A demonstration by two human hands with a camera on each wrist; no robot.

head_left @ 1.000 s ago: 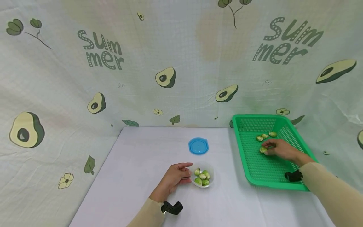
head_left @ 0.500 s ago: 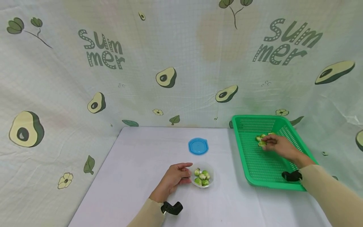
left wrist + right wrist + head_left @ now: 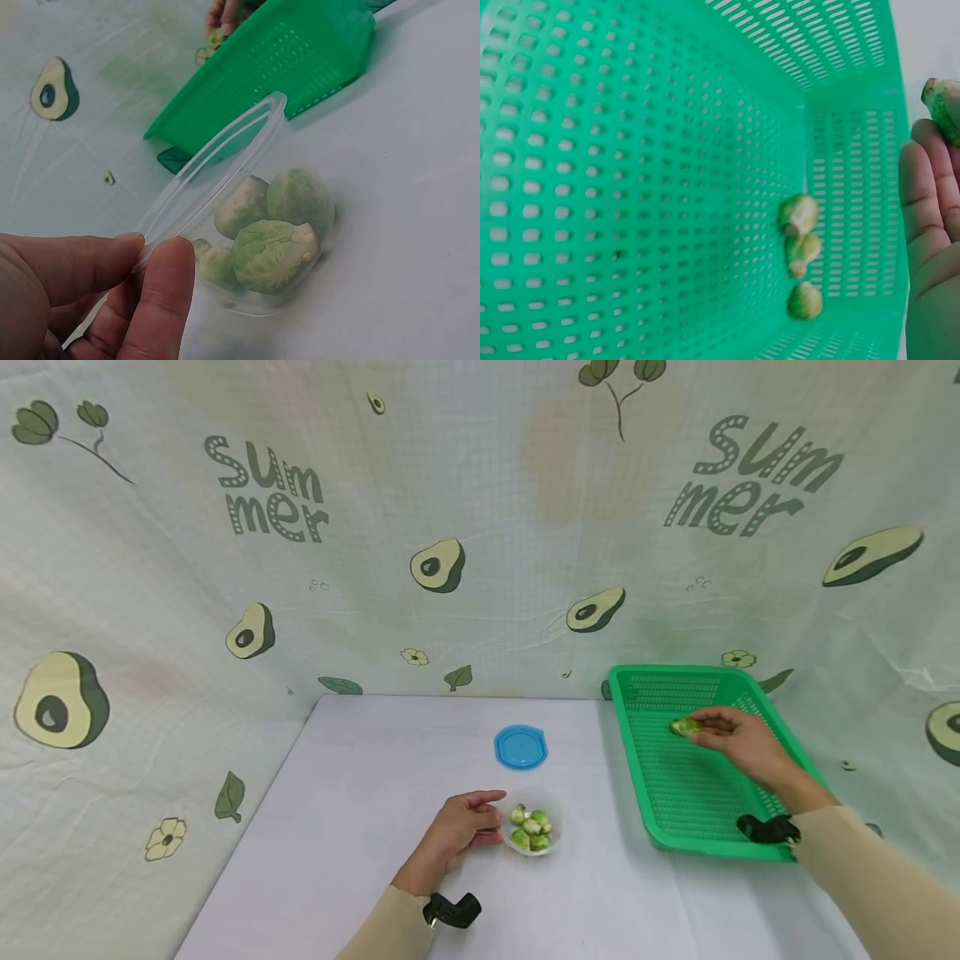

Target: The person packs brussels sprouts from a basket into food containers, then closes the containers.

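Observation:
My left hand (image 3: 465, 831) pinches the rim of a small clear plastic tub (image 3: 276, 106) between thumb and fingers. Inside the tub are several Brussels sprouts (image 3: 271, 255), and its top is uncovered. At the right, my right hand (image 3: 738, 743) holds one Brussels sprout (image 3: 939, 106) in its fingertips, over the green plastic basket (image 3: 720, 846). At one end of the basket floor lie three more sprouts, seen in the right wrist view: an upper sprout (image 3: 800, 215), a middle sprout (image 3: 804, 251) and a lower sprout (image 3: 805, 301). The head view mostly hides them behind the right hand.
Behind the tub, a blue lid (image 3: 521, 747) lies flat on the white tabletop (image 3: 390, 760). The basket's perforated walls rise around the right hand. A printed cloth (image 3: 510, 527) with avocados hangs at the table's back edge and sides.
The right hand has moved up and toward the back of the basket with the sprout, and the sprout now overlaps those behind. The left hand has kept its hold on the tub.

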